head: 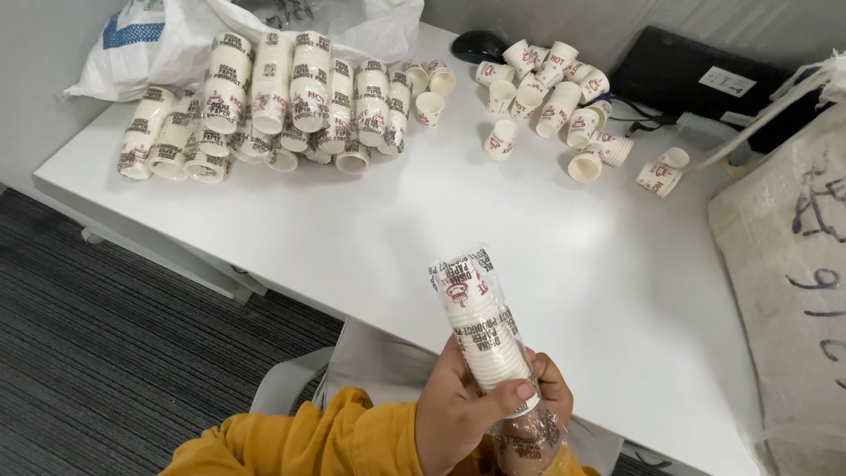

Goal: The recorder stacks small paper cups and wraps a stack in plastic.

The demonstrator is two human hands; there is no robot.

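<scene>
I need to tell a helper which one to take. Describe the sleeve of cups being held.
Start at the white table and come to its near edge. There the left hand and right hand grip one sleeve of cups upright. Unlike the wrapped sleeves lying piled at the far left, it is off the table.

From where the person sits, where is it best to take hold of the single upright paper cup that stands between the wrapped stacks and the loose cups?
Probably by its side wall, just below the rim. The upright cup stands mouth up with bare table in front of it, so a hand coming from the near side can close around it. The loose cups to its right and the wrapped stacks to its left leave less room.
</scene>
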